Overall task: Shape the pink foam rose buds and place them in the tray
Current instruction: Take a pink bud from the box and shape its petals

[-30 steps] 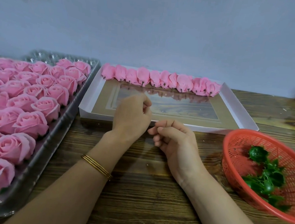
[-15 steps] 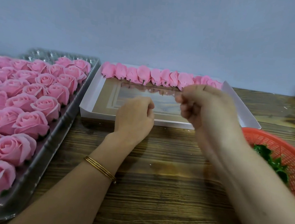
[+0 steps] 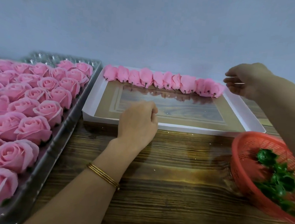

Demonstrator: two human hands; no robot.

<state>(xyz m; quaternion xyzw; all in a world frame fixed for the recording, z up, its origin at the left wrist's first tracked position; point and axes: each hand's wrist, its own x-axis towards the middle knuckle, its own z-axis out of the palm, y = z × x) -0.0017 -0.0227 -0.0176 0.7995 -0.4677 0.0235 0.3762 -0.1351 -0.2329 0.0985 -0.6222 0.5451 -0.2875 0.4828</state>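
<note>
Left hand [image 3: 138, 122]: closed in a loose fist, thumb against forefinger, nothing seen in it. It sits over the near wall of the white tray [image 3: 205, 131], forearm lying on the wooden bench [image 3: 172, 179]. Thin gold bangles [image 3: 103, 176] on that wrist.

Right hand [image 3: 245, 80]: raised past the tray's far right corner, fingers bent down and blurred. Cannot tell whether it grips anything.

Pink foam rose buds [image 3: 163, 80]: one row lying against the tray's far wall, beyond the left hand, short dark stubs pointing toward the person. The row's last bud is just beside the right hand's fingertips. The tray floor between the left hand and the row is bare and glossy.

Left of the left hand: grey plastic tray [image 3: 72, 121] packed with opened pink roses [image 3: 23, 116].

Right of the left hand, under the right forearm: red mesh basket [image 3: 244, 159] holding green plastic pieces [image 3: 278, 180], blurred.
</note>
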